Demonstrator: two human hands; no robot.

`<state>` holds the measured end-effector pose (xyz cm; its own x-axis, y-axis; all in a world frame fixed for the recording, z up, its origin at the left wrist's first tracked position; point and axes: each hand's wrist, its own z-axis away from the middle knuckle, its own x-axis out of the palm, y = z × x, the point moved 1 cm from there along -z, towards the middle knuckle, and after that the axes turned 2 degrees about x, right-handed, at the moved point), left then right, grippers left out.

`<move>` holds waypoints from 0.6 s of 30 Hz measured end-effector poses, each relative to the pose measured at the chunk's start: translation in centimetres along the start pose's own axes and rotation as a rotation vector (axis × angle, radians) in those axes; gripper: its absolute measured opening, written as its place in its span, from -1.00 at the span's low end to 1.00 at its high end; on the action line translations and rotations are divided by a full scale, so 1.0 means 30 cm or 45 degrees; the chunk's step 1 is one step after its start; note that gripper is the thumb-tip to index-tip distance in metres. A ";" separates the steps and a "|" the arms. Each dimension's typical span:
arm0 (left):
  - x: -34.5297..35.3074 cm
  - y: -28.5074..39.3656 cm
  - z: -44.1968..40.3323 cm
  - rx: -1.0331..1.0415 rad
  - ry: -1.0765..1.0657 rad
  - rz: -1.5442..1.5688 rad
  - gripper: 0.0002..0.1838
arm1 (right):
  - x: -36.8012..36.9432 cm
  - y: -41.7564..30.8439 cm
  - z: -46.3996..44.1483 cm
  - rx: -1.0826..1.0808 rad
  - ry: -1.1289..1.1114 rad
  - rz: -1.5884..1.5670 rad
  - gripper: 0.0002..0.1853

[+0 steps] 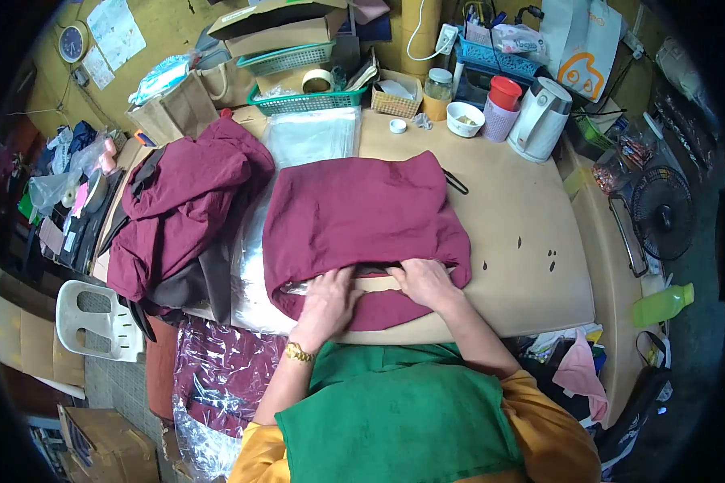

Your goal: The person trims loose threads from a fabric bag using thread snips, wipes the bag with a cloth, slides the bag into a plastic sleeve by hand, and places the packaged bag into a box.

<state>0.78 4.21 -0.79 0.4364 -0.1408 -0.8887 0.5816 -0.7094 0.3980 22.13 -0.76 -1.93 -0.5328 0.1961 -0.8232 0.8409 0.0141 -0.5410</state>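
A folded maroon garment lies on the table in front of me, with a loose opening along its near side. My left hand, a gold watch on its wrist, is closed at the left of this opening, its fingertips partly hidden by the cloth. At the right of the opening my right hand has its fingers closed on the fabric edge. Between the hands a dark lining and a pale strip show inside. A black cord loop sticks out at the garment's upper right. Clear plastic bags lie partly under it.
More maroon and black garments are heaped on the left. Along the back stand green baskets, a jar, a white bowl, cups and a kettle. A plastic-wrapped maroon garment lies below the table edge.
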 end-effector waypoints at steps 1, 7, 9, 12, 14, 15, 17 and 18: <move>0.008 -0.040 0.009 -0.101 -0.062 -0.033 -0.58 | -0.014 0.017 0.006 0.118 -0.164 -0.005 -0.68; -0.002 0.091 -0.012 0.099 0.148 0.256 -0.73 | -0.080 -0.045 0.045 -0.126 -0.143 0.141 -0.64; 0.087 0.086 -0.037 0.205 0.085 0.174 -0.78 | -0.001 -0.060 0.094 -0.238 -0.044 0.310 -0.64; 0.110 0.072 -0.079 0.149 -0.089 0.051 -0.82 | 0.062 -0.083 0.148 -0.179 -0.085 0.314 -0.61; 0.127 0.063 -0.104 0.180 -0.153 0.017 -0.84 | 0.074 -0.081 0.157 -0.151 -0.073 0.321 -0.56; 0.135 0.063 -0.115 0.198 -0.134 -0.031 -0.83 | 0.071 -0.083 0.158 -0.146 -0.074 0.323 -0.54; 0.140 0.067 -0.141 0.193 -0.174 -0.152 -0.80 | 0.069 -0.081 0.157 -0.138 -0.071 0.329 -0.53; 0.140 0.068 -0.154 0.199 -0.173 -0.150 -0.80 | 0.072 -0.077 0.156 -0.176 -0.065 0.380 -0.51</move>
<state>6.96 5.37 -2.66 0.2692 -0.1345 -0.9537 0.5054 -0.8231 0.2588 18.61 -4.96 -3.26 -0.2618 0.1621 -0.9514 0.9637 0.0973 -0.2486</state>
